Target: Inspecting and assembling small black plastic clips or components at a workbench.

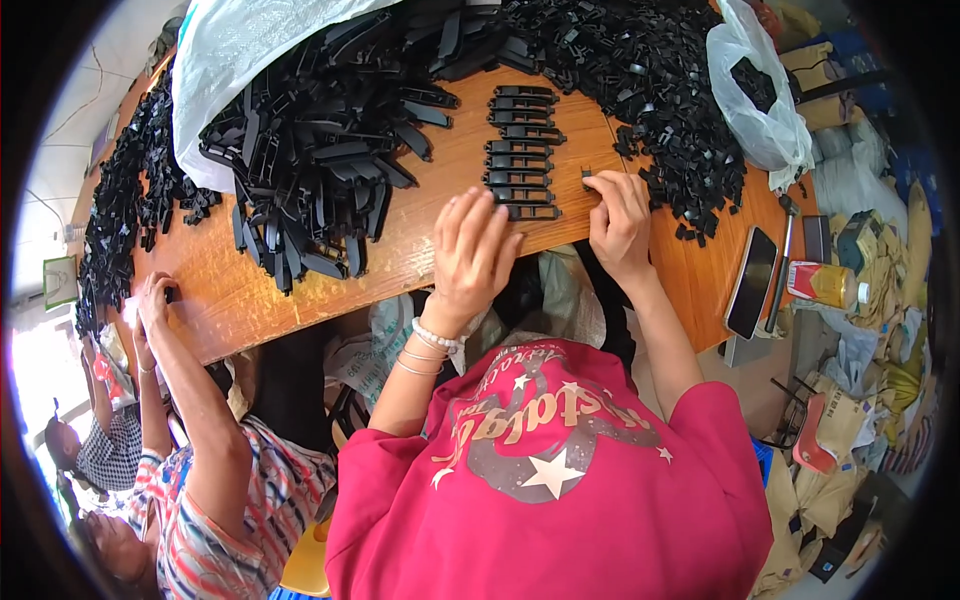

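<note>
On the wooden table a column of long, narrow black plastic parts (522, 132) lies side by side. My left hand (468, 250) is at the near end of this column, fingers stretched out and covering the left end of the lowest parts. Whether the fingertips press on them I cannot tell. To the right of the column, my right hand (622, 225) pinches a small black plastic clip (587, 174) between thumb and forefinger, just above the table top. A beaded bracelet (437, 338) circles my left wrist.
A large heap of long black parts (320, 150) spills from a white bag (215, 100) on the left. Small black pieces (690, 130) are piled at right beside another plastic bag (765, 120). A phone (752, 282) and a hammer (783, 260) lie near the right edge. Co-workers sit at left.
</note>
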A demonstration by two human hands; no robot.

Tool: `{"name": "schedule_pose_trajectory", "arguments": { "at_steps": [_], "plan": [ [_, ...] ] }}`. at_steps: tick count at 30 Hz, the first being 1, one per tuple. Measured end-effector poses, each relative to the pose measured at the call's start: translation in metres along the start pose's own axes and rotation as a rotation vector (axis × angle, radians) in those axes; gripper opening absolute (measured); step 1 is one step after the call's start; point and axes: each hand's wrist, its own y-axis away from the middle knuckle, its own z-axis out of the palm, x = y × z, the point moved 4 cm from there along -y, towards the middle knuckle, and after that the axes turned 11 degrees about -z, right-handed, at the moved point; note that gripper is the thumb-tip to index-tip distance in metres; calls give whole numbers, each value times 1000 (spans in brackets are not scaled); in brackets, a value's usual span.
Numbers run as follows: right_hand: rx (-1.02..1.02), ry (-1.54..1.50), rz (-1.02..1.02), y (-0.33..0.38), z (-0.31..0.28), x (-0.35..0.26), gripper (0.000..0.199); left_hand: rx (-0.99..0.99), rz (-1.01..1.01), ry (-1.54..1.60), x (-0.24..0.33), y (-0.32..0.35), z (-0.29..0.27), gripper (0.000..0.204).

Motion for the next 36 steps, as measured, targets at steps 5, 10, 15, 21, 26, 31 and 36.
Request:
{"name": "schedule_pose_trajectory", "arguments": {
  "at_steps": [5,10,15,21,26,31,36],
  "plan": [
    [104,-115,106,-6,3,-6,17,1,102,-56,6,3,0,26],
    [23,-418,-65,-23,-4,-39,23,-49,116,-111,5,4,6,25],
    [-32,-373,-74,-15,2,-32,23,-60,125,-80,5,7,6,24],
    [-33,-411,-115,-20,0,-34,22,-68,83,-46,3,0,5,23],
    [-51,-380,-152,-17,3,-37,25,-82,75,-40,2,1,6,25],
    [-73,-318,-186,-12,5,-36,26,-82,68,-9,1,0,8,27],
    [-81,-244,-161,-10,4,-37,21,-94,90,-15,4,-1,8,26]
  ]
}}
